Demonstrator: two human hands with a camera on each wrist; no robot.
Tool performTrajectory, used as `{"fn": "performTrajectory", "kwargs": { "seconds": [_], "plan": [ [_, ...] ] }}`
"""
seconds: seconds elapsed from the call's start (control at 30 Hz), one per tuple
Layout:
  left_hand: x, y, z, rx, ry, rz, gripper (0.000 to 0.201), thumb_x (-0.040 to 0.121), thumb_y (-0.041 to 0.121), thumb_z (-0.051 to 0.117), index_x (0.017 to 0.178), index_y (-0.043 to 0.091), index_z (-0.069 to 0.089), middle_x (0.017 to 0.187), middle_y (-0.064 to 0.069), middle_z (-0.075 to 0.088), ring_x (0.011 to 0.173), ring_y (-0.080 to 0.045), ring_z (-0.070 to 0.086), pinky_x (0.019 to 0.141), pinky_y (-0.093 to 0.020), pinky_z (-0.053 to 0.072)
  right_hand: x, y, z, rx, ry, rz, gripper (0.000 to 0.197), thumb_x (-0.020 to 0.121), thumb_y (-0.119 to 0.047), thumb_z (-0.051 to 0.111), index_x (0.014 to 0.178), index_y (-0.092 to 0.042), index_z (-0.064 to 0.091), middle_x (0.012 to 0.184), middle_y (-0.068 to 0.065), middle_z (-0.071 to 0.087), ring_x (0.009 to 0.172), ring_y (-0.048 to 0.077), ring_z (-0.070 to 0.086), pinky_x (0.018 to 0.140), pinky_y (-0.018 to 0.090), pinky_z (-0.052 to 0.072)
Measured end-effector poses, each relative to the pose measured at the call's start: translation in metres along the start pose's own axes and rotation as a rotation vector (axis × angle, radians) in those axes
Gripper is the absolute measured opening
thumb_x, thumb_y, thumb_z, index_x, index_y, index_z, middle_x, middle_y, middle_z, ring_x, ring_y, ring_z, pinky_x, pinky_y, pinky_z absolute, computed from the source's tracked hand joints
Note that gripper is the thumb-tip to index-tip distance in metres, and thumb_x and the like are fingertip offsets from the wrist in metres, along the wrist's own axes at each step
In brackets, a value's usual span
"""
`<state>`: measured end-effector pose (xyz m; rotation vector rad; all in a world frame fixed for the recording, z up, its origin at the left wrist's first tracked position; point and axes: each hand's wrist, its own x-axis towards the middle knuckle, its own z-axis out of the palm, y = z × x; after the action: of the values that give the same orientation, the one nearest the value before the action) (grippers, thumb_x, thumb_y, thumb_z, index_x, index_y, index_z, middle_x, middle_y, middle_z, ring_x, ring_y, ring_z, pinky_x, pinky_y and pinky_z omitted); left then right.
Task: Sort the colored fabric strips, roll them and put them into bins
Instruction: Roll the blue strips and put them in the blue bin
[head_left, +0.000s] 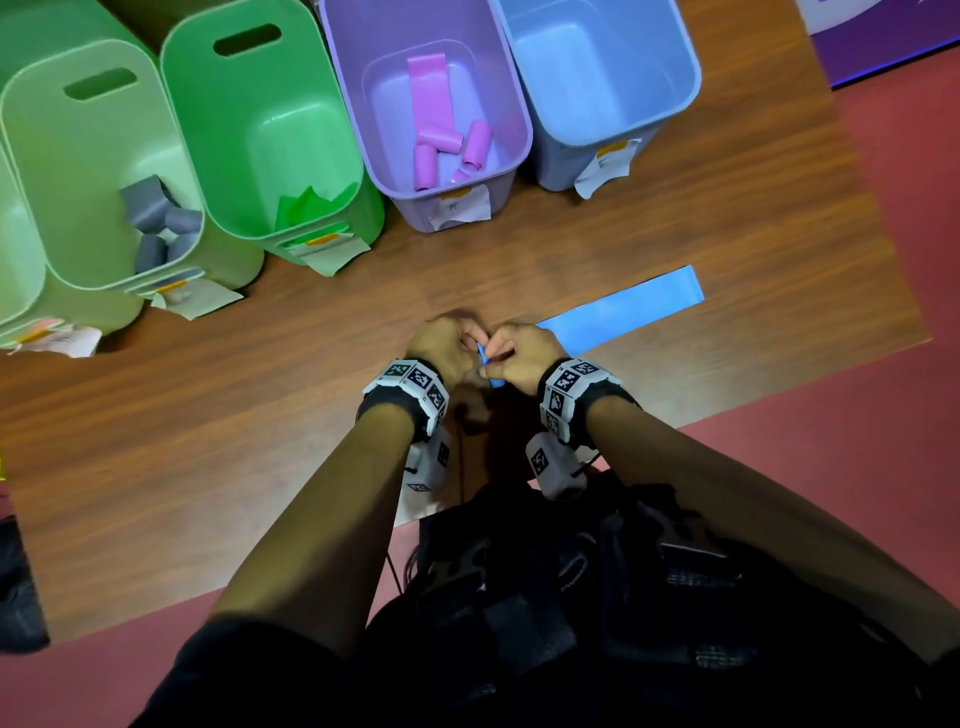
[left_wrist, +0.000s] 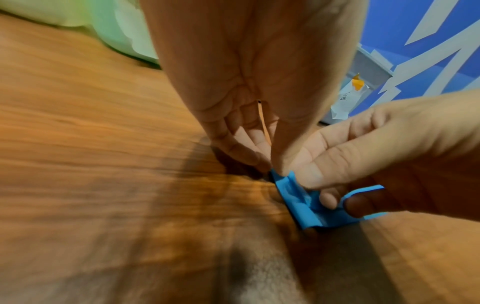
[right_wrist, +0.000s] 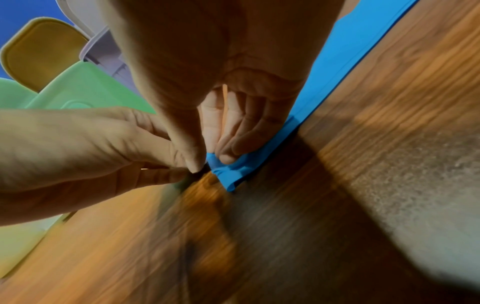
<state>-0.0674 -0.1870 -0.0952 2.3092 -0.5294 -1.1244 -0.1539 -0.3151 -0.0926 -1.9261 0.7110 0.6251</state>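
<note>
A blue fabric strip (head_left: 623, 312) lies flat on the wooden table (head_left: 208, 415), running from my hands toward the back right. Its near end (left_wrist: 298, 197) is curled up into the start of a roll (right_wrist: 228, 172). My left hand (head_left: 447, 348) pinches that curled end with thumb and fingertips. My right hand (head_left: 519, 358) pinches the same end from the other side, fingers pressing on the fabric. The blue bin (head_left: 597, 88) at the back right holds nothing that I can see.
Along the back stand a purple bin (head_left: 498, 156) with pink rolls, a green bin (head_left: 208, 130) with green fabric and a pale green bin (head_left: 31, 156) with grey rolls. Paper labels hang off their fronts. The table's near edge meets red floor (head_left: 831, 441).
</note>
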Motion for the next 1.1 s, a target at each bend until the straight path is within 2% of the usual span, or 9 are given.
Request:
{"fn": "performTrajectory", "kwargs": {
  "seconds": [0.13, 0.27, 0.43, 0.57, 0.63, 0.7, 0.87, 1.0, 1.1],
  "plan": [
    [0.0, -0.004, -0.001, -0.016, 0.0, 0.024, 0.015, 0.075, 0.013, 0.073, 0.086, 0.024, 0.074, 0.089, 0.001, 0.073, 0.082, -0.014, 0.066, 0.077, -0.021, 0.052, -0.003, 0.0, -0.002, -0.008, 0.025, 0.0, 0.017, 0.082, -0.013, 0.073, 0.087, -0.025, 0.063, 0.081, -0.017, 0.06, 0.082, 0.006, 0.058, 0.058, 0.005, 0.036],
    [-0.001, 0.001, -0.009, -0.043, 0.026, 0.046, 0.012, 0.082, 0.013, 0.068, 0.085, 0.024, 0.071, 0.081, 0.006, 0.068, 0.073, -0.008, 0.061, 0.073, -0.02, 0.045, -0.005, -0.007, -0.013, 0.049, 0.067, -0.015, 0.014, 0.087, -0.009, 0.062, 0.091, -0.022, 0.065, 0.09, -0.01, 0.065, 0.083, 0.007, 0.058, 0.059, 0.005, 0.036],
    [-0.003, 0.032, -0.034, -0.129, 0.109, 0.107, 0.013, 0.088, 0.01, 0.069, 0.083, 0.022, 0.065, 0.072, 0.011, 0.06, 0.059, 0.006, 0.053, 0.063, -0.012, 0.04, -0.005, -0.035, -0.041, 0.155, 0.164, -0.073, 0.006, 0.085, -0.017, 0.068, 0.081, -0.021, 0.066, 0.085, -0.003, 0.068, 0.079, 0.015, 0.061, 0.075, 0.026, 0.05],
    [-0.002, 0.063, -0.062, -0.107, 0.23, 0.173, 0.008, 0.086, 0.018, 0.069, 0.083, 0.024, 0.065, 0.084, 0.004, 0.07, 0.078, -0.008, 0.062, 0.072, -0.017, 0.046, -0.007, -0.064, -0.07, 0.211, 0.253, -0.151, 0.004, 0.085, -0.011, 0.066, 0.081, -0.013, 0.068, 0.066, -0.006, 0.058, 0.062, 0.014, 0.054, 0.064, 0.028, 0.045],
    [-0.002, 0.078, -0.074, -0.137, 0.264, 0.204, 0.01, 0.085, 0.018, 0.067, 0.079, 0.026, 0.063, 0.088, 0.0, 0.072, 0.085, -0.017, 0.066, 0.081, -0.026, 0.049, -0.011, -0.077, -0.083, 0.186, 0.327, -0.217, 0.007, 0.084, -0.009, 0.063, 0.083, -0.009, 0.07, 0.063, -0.008, 0.055, 0.067, 0.014, 0.053, 0.068, 0.029, 0.043],
    [-0.005, 0.092, -0.085, -0.177, 0.3, 0.247, 0.02, 0.085, 0.011, 0.065, 0.075, 0.028, 0.06, 0.083, 0.005, 0.07, 0.081, -0.015, 0.065, 0.084, -0.026, 0.05, -0.015, -0.088, -0.095, 0.202, 0.379, -0.253, 0.012, 0.083, -0.01, 0.062, 0.077, -0.018, 0.068, 0.064, -0.011, 0.057, 0.074, 0.014, 0.056, 0.073, 0.029, 0.044],
    [-0.012, 0.114, -0.112, -0.22, 0.402, 0.307, 0.027, 0.084, 0.004, 0.065, 0.072, 0.028, 0.062, 0.066, 0.014, 0.064, 0.064, -0.007, 0.059, 0.069, -0.021, 0.05, -0.019, -0.11, -0.116, 0.263, 0.414, -0.366, 0.025, 0.083, -0.012, 0.061, 0.068, -0.032, 0.063, 0.072, -0.012, 0.063, 0.08, 0.015, 0.061, 0.079, 0.032, 0.051],
    [-0.018, 0.124, -0.132, -0.298, 0.405, 0.366, 0.026, 0.083, 0.002, 0.069, 0.078, 0.025, 0.061, 0.066, 0.003, 0.058, 0.064, -0.011, 0.053, 0.068, -0.024, 0.049, -0.024, -0.125, -0.129, 0.345, 0.426, -0.468, 0.022, 0.079, -0.01, 0.061, 0.073, -0.029, 0.068, 0.061, -0.017, 0.062, 0.066, 0.006, 0.056, 0.068, 0.024, 0.046],
    [-0.023, 0.129, -0.14, -0.315, 0.404, 0.454, 0.027, 0.084, -0.003, 0.067, 0.08, 0.022, 0.06, 0.07, -0.001, 0.058, 0.062, -0.009, 0.052, 0.068, -0.022, 0.049, -0.031, -0.133, -0.135, 0.395, 0.422, -0.509, 0.016, 0.085, -0.005, 0.064, 0.083, -0.019, 0.071, 0.057, -0.021, 0.06, 0.06, -0.002, 0.054, 0.064, 0.019, 0.045]
  ]
}}
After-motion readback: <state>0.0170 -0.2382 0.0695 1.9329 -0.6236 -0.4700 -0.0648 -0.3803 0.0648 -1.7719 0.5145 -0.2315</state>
